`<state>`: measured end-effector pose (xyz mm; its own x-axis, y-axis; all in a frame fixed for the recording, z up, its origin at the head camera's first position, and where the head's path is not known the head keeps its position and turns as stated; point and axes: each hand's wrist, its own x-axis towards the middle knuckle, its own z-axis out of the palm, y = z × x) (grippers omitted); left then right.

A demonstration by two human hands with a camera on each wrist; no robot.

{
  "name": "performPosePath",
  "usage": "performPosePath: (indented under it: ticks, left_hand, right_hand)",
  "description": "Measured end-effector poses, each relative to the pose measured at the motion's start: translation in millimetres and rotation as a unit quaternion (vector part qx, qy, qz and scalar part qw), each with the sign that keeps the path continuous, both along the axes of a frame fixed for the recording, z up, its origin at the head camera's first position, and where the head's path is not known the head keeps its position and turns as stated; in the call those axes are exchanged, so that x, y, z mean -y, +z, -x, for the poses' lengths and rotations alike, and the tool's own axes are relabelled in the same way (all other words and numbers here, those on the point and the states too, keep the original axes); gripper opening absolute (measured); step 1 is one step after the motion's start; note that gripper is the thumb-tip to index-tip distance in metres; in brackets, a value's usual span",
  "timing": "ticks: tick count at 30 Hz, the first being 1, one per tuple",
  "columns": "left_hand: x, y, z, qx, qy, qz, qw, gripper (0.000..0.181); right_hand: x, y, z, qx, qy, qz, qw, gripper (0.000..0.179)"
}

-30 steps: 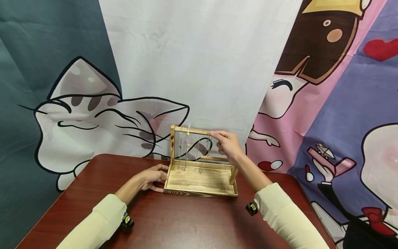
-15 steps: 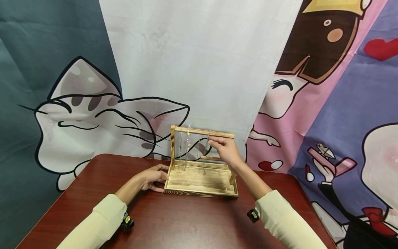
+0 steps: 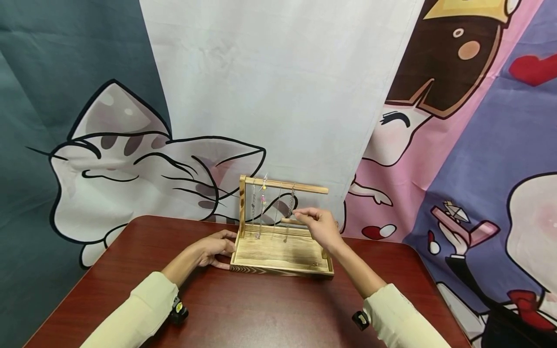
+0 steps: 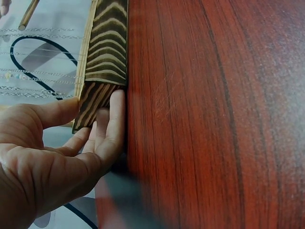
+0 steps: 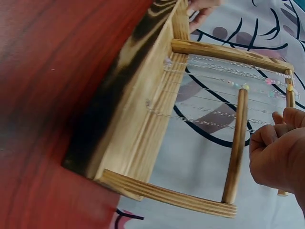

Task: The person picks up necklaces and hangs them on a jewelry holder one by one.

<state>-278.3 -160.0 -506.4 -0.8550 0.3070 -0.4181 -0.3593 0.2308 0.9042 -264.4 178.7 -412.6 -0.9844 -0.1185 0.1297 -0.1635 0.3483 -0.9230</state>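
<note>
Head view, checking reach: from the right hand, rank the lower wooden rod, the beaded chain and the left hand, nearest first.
From the right hand:
1. Lower wooden rod, just beside its fingers.
2. Beaded chain, hanging further left from the top bar.
3. Left hand, at the stand's left base corner.

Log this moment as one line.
left hand: braces wooden stand | right hand: pinches chain | table

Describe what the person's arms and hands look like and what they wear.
Both arms wear long pale cream sleeves: the left sleeve and the right sleeve. A small black device with a yellowish spot is strapped under each wrist, the left wrist device and the right wrist device. The left hand and right hand are bare, with no gloves; no rings show.
</note>
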Motion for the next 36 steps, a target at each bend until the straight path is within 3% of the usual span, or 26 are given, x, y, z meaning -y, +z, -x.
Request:
performPosePath:
  ticks: [7,15,26,30,36]
  left_hand:
    - [0.0,-0.2,-0.1,0.0,0.002,-0.002,1.0,0.063]
    - [-0.7,0.1,-0.3,-0.003,0.001,0.0,1.0,0.062]
    - [-0.3,-0.4,-0.4,0.0,0.001,-0.003,1.0,0.063]
    - [-0.4,-1.3,0.3,0.002,-0.001,-0.003,1.0,0.063]
    - [-0.3,-0.8,0.9,0.005,0.0,-0.004,1.0,0.064]
  right_hand:
    - [-6,-13.3,-10.2,0.015,0.012,0.014,0.9997,0.025]
    - [-19,-30.6,-16.9,0.026,0.054,0.023,0.9979,0.027]
    - [-47,-67.0,-26.5,-0.002,0.074,-0.082,0.9939,0.025]
    - [-58,-78.3,-30.2,-0.037,0.093,-0.183,0.9781,0.022]
    - [-70,-91.8,-32.5,-0.125,0.128,-0.319,0.9308,0.02]
